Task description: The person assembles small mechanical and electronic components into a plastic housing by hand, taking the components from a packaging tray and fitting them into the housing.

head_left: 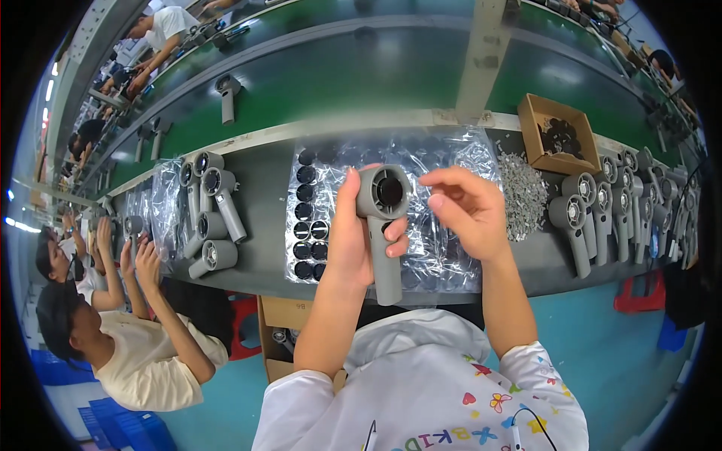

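My left hand (352,233) is wrapped round a grey handheld fan (387,263), holding it upright with its round head at the top. A dark round disc (390,191) shows in the middle of the fan's head. Just right of that head hovers my right hand (470,214), thumb and forefinger apart, with nothing visible between them. Beneath both hands a clear plastic sheet or tray (444,282) lies on the bench. Several black round caps (304,192) sit in rows along its left side.
Grey fans stand crowded at the right (575,225); others lie at the left (222,199). A heap of small pale pieces (520,192) is beside a cardboard box (545,154) of dark parts. Beyond runs a green conveyor (301,83). A co-worker (143,338) sits at the left.
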`<state>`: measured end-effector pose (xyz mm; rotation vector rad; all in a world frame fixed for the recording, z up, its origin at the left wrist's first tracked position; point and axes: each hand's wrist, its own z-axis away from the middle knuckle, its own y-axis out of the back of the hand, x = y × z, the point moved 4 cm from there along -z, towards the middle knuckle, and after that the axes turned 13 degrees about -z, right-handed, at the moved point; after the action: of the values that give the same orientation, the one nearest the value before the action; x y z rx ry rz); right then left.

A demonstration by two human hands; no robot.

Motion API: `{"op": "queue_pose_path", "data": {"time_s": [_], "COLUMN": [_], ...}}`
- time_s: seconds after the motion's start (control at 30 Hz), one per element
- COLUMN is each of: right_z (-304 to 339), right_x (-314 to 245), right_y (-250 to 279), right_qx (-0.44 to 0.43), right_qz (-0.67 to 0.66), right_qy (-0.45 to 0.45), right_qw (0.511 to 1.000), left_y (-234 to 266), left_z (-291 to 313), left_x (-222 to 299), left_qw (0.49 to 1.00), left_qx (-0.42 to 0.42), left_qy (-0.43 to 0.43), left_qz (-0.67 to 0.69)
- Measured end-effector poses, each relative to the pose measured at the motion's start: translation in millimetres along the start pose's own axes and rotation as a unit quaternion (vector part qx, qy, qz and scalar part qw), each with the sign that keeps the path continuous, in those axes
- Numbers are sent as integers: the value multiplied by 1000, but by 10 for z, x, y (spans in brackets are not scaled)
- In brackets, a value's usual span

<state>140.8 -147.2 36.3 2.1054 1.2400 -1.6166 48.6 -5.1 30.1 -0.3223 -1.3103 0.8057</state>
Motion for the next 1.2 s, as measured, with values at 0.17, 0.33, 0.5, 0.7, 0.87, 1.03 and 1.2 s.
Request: {"op": "queue_pose_path", "data": {"time_s": [0.17,0.33,0.5,0.7,0.87,1.03,1.2], "right_z": [-22,-2,1,7,14,16,-4], "right_x": [-85,-41,-71,-20,-5,50,-75], "right_y": [-71,-35,-41,-130,-157,-136,-174], "right_qx": [-23,-1,-2,-25,-16,-8,-12], "right_qz": [149,151,189,219,223,214,250], "right_qy": [53,53,5,78,83,77,123], "right_qw": [987,987,982,972,971,974,960], "left_y": [-74,-67,-49,4,60,68,169], "left_z": [-61,-70,14,103,84,40,-35], "left_x": [-100,-152,-110,-22,-24,1,60], "left_qw": [993,993,996,970,973,970,970], "left_qx": [-71,-63,22,65,4,5,-74], "left_qy": [71,85,34,29,61,91,186], "left_qz": [64,60,-81,-231,-223,-225,-135]}}
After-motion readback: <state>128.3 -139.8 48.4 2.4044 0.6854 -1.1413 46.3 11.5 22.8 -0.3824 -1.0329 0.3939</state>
